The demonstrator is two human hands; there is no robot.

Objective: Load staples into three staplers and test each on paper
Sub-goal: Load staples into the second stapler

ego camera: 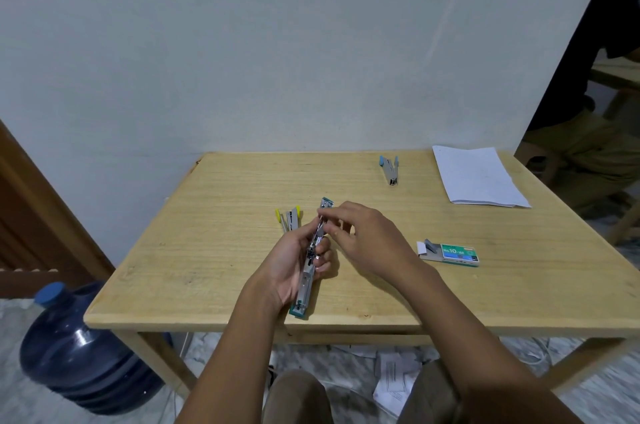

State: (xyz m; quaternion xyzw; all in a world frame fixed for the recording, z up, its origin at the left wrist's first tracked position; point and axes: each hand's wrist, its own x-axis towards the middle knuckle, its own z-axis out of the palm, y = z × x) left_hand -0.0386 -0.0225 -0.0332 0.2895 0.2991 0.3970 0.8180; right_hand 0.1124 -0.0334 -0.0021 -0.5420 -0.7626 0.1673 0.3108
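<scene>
A teal stapler (307,280) lies opened out flat and long at the table's front middle. My left hand (294,261) grips it around its middle. My right hand (367,236) pinches at the stapler's metal channel near the far end; whether it holds staples is hidden by the fingers. A yellow stapler (290,218) lies just left of the teal one. A blue stapler (390,170) lies at the back of the table. A green staple box (455,254) lies open at the right. White paper (476,176) rests at the back right corner.
The wooden table (214,216) stands against a pale wall. A blue water jug (76,347) sits on the floor at the left. Paper scraps (394,378) lie on the floor under the table. A person sits beyond the wall's edge at the right.
</scene>
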